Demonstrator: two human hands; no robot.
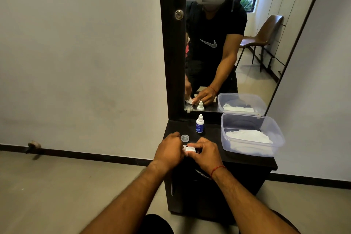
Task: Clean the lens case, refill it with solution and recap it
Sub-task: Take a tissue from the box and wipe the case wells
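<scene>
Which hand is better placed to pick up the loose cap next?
Left hand: the cap lies right beside its fingers. The right hand is farther off, though both grip the case.

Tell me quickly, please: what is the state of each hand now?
Left hand: closed, fingers curled on the left end of the white lens case.
Right hand: closed, pinching the same case from the right.
</scene>
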